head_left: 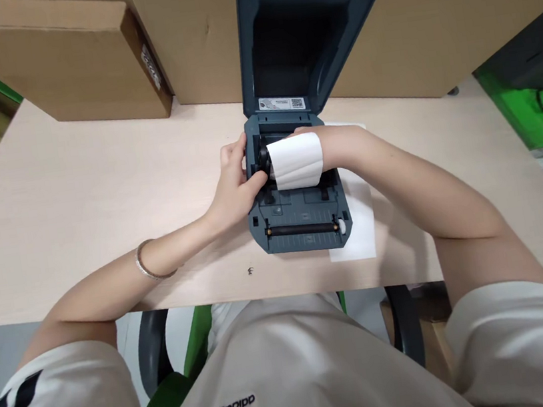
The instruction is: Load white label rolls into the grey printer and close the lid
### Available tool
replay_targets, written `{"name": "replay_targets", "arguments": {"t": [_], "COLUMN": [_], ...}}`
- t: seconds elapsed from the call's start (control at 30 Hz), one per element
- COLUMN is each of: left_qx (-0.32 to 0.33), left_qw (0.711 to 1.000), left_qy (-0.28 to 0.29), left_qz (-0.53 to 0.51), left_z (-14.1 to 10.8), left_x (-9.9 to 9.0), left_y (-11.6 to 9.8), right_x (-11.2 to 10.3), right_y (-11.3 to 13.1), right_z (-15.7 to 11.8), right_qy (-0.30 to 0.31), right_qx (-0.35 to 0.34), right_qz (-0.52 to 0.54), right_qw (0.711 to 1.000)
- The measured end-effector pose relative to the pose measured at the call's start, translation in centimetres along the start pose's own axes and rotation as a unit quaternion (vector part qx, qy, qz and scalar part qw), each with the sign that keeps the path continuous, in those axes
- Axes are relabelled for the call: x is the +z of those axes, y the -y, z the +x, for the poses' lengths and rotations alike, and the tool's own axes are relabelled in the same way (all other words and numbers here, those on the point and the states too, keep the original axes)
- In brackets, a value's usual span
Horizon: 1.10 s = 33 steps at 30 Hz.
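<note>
A dark grey-blue label printer (301, 239) stands on the table with its lid (299, 38) raised. Over its inside curves a loose strip of white label paper (299, 162). My left hand (235, 181) grips the printer's left side, its thumb reaching in to the black roll holder (263, 156) and the other fingers outside the wall. From the right, my right hand (309, 132) reaches into the printer and holds the label paper. The paper covers most of that hand's fingers. Along the front of the printer runs a black roller (303, 229).
A white sheet (359, 218) lies partly under the printer's right side. A cardboard box (80, 62) stands at the back left, and large cardboard (427, 20) lines the rear. A small dark scrap (250, 271) lies near the table's front edge.
</note>
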<state>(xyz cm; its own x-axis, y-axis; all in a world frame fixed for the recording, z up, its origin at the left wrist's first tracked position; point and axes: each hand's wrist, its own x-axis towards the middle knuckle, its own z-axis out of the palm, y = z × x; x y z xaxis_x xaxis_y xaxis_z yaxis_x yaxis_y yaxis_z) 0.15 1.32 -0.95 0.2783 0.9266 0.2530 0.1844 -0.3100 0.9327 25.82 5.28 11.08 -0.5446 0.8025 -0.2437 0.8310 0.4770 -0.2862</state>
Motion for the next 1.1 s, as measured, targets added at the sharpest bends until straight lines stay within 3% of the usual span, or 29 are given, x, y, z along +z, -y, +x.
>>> {"name": "replay_targets", "arguments": {"t": [0.1, 0.23, 0.37, 0.43, 0.53, 0.63, 0.73, 0.83, 0.9, 1.1], "left_qx": [-0.002, -0.005, -0.003, -0.001, -0.001, -0.007, -0.004, 0.001, 0.000, -0.004], "left_qw": [1.000, 1.000, 1.000, 1.000, 1.000, 0.999, 0.999, 1.000, 1.000, 1.000], "left_qy": [0.005, 0.011, 0.004, 0.000, -0.002, 0.000, 0.002, -0.001, -0.002, 0.001], "left_qz": [-0.002, -0.004, -0.023, -0.028, -0.030, -0.039, -0.031, -0.014, -0.011, -0.008], "left_z": [0.0, -0.1, 0.0, 0.1, 0.2, 0.1, 0.1, 0.1, 0.1, -0.1], "left_x": [0.1, 0.2, 0.2, 0.1, -0.1, -0.2, -0.3, -0.6, -0.8, -1.3], "left_y": [-0.3, -0.5, -0.2, 0.2, 0.5, 0.4, 0.3, 0.4, 0.7, 1.1], "right_x": [-0.9, -1.7, -2.5, -3.4, -4.9, -5.7, -4.8, -2.8, -1.4, 1.4], "right_y": [2.0, 4.0, 3.4, 2.3, -0.5, -4.7, -9.6, -13.4, -14.5, -13.0], "right_z": [-0.1, -2.6, -7.0, -9.5, -12.8, -14.9, -15.5, -15.5, -15.3, -13.6], "right_qy": [0.035, -0.031, -0.107, -0.123, -0.060, 0.022, 0.014, 0.006, 0.005, 0.021], "right_qx": [0.012, 0.026, -0.002, -0.052, -0.105, -0.108, -0.106, -0.064, -0.009, 0.187], "right_qz": [-0.011, -0.050, -0.045, 0.001, 0.103, 0.169, 0.156, 0.136, 0.124, 0.102], "right_qw": [0.999, 0.998, 0.993, 0.991, 0.987, 0.979, 0.982, 0.989, 0.992, 0.977]}}
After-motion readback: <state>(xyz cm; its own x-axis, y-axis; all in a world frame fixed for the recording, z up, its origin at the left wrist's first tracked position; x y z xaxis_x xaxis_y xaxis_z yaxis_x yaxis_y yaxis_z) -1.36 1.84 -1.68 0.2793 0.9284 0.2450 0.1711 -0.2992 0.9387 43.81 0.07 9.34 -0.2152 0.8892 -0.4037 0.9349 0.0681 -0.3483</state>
